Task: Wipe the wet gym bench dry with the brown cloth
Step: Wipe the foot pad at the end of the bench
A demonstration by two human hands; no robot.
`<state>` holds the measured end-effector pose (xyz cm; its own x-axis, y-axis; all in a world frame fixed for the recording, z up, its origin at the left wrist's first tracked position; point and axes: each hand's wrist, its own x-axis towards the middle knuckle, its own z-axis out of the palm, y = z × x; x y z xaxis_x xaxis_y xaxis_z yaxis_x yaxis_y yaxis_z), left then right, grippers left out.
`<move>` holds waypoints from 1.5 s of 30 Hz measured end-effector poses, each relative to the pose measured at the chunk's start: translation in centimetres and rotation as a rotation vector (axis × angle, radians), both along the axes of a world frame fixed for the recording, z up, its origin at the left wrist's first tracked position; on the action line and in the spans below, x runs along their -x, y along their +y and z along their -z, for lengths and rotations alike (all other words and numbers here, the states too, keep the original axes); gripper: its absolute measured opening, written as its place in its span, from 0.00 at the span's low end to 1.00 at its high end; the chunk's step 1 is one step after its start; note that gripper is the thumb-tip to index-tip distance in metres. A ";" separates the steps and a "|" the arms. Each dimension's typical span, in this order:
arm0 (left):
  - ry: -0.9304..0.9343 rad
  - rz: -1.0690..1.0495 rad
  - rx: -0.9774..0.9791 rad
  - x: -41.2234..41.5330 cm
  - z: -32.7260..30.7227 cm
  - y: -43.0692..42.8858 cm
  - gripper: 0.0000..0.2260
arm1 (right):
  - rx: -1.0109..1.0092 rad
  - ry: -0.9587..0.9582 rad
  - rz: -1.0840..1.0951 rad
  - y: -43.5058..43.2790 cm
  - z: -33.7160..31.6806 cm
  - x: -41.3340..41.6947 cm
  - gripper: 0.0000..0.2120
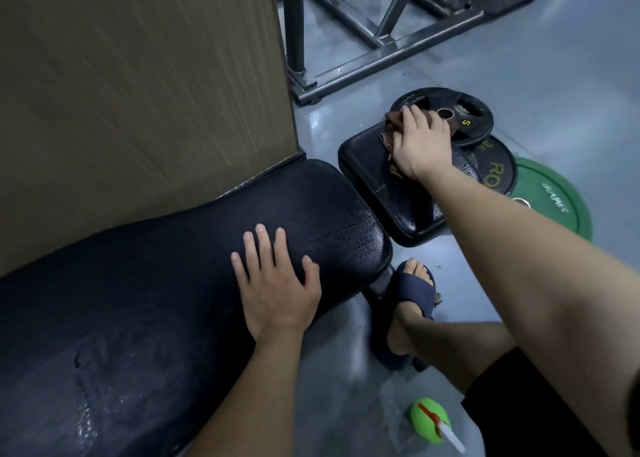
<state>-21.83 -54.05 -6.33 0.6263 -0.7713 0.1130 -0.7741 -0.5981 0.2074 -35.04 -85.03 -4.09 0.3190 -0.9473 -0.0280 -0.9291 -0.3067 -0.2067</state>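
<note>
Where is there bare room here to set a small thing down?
Free: the long bench pad between wooden panel and left hand; the floor between metal frame and weight plates. Crowded: the small pad, taken by the right hand and brown cloth.

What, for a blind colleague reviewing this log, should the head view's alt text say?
A person's right hand presses a crumpled brown cloth onto a small black padded seat beaded with water. The left hand lies flat on the long black padded bench; round weight plates and a green spray bottle sit on the grey floor.
</note>
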 end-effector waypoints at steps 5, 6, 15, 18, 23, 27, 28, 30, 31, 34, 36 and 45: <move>0.018 -0.007 0.032 0.0 -0.6 -0.1 0.31 | 0.018 -0.013 -0.075 6.2 -0.3 2.8 0.31; 0.024 -0.007 0.042 0.0 -0.7 -0.1 0.31 | 0.030 -0.021 -0.082 7.7 -0.1 3.3 0.31; 0.039 -0.002 0.054 -0.1 -0.3 0.1 0.30 | 0.056 -0.015 -0.189 10.1 0.3 4.9 0.27; 0.026 -0.024 0.055 0.1 -0.1 0.1 0.30 | 0.051 -0.011 -0.096 6.4 0.1 2.7 0.27; -0.030 0.001 0.108 0.1 0.6 -0.1 0.28 | 0.053 0.008 -0.025 1.6 0.1 -3.4 0.24; -0.029 0.011 0.113 0.0 0.4 -0.2 0.27 | 0.055 0.046 -0.155 1.7 -0.7 -6.5 0.21; -0.028 0.009 0.107 0.0 0.3 -0.3 0.27 | 0.054 0.044 -0.201 2.3 -0.8 -6.8 0.20; -0.023 0.006 0.101 -0.1 0.3 -0.4 0.27 | 0.050 0.014 -0.305 3.8 -0.5 -6.8 0.20; -0.016 0.002 0.104 -0.1 0.2 -0.5 0.27 | 0.047 -0.012 -0.358 4.7 -0.4 -6.4 0.20; 0.003 0.003 0.123 0.0 -0.2 -0.4 0.28 | 0.058 -0.114 -0.416 7.6 0.3 -3.5 0.20; 0.014 0.008 0.130 0.0 -0.4 -0.4 0.28 | 0.077 -0.161 -0.362 9.0 0.7 -0.8 0.21; 0.021 0.008 0.128 -0.1 0.1 -0.1 0.28 | 0.151 -0.069 -0.109 7.5 0.8 7.9 0.27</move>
